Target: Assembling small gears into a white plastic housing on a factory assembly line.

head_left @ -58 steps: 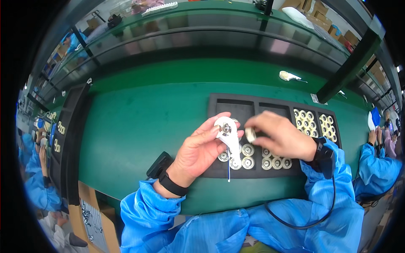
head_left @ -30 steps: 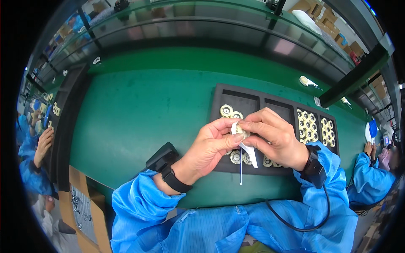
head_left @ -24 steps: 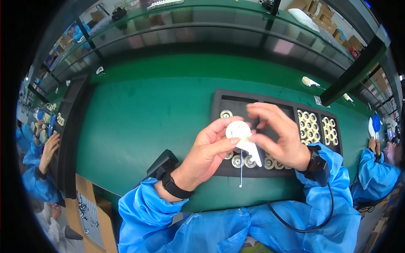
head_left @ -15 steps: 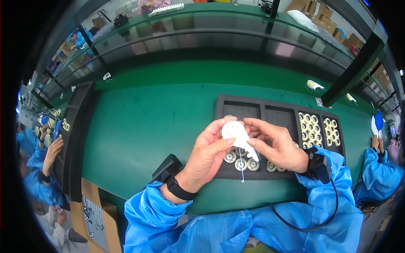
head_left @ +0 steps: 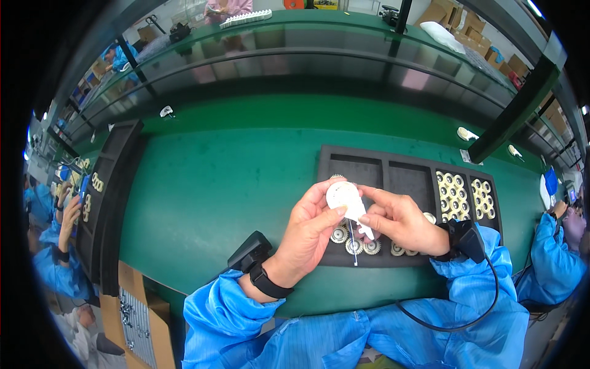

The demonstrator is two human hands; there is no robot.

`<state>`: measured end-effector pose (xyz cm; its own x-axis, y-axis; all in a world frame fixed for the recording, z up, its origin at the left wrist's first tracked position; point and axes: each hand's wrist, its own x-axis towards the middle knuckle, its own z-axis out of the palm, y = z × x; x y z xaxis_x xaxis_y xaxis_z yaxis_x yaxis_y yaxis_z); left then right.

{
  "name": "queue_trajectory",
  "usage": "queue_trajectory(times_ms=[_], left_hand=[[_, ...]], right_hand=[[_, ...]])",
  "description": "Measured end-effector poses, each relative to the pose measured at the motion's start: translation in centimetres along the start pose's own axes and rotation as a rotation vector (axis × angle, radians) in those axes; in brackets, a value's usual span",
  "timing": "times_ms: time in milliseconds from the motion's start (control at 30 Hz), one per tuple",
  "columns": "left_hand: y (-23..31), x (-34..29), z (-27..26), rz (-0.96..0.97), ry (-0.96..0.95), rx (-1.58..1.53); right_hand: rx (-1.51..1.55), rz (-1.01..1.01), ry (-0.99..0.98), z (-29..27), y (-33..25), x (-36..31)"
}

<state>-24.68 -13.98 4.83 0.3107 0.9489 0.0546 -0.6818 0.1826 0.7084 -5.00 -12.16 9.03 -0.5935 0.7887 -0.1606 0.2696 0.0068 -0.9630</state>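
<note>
Between my two hands is a white plastic housing (head_left: 342,194) with a round head and a narrow arm pointing down. My left hand (head_left: 312,222) is closed on its round part, thumb pressed on the front. The fingers of my right hand (head_left: 399,222) pinch the narrow arm at its right side. From the housing a thin cable (head_left: 353,246) hangs down, ending in a small white plug. Below and behind the hands lies a black foam tray (head_left: 405,156), where several toothed gears (head_left: 354,245) fill the near compartments, partly hidden by my hands.
Cream parts with dark round centres (head_left: 452,195) fill the tray's right compartments. A second black tray (head_left: 115,203) stands at the left, beside a co-worker's hand (head_left: 69,221). A cardboard box (head_left: 161,329) with metal pieces sits lower left. A dark post (head_left: 513,114) rises at the right.
My hands and the white housing keep nearly the same place in front of the tray. The whole view has shifted slightly. The co-worker's hand at the left has moved a little.
</note>
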Motion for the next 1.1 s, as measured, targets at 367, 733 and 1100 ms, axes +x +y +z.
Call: queue_trajectory(times_ms=[367, 733, 1100], left_hand=[[0.5, 0.5, 0.0, 0.035, 0.221, 0.165], [1.3, 0.5, -2.0, -0.007, 0.253, 0.152], [1.7, 1.0, -2.4, 0.017, 0.301, 0.185]], right_hand=[[-0.277, -0.033, 0.259, -10.2, -0.1, 10.9], [-1.059, -0.006, 0.754, -18.7, 7.9, 22.1], [-0.875, -0.279, -0.177, -5.9, 0.9, 7.6]])
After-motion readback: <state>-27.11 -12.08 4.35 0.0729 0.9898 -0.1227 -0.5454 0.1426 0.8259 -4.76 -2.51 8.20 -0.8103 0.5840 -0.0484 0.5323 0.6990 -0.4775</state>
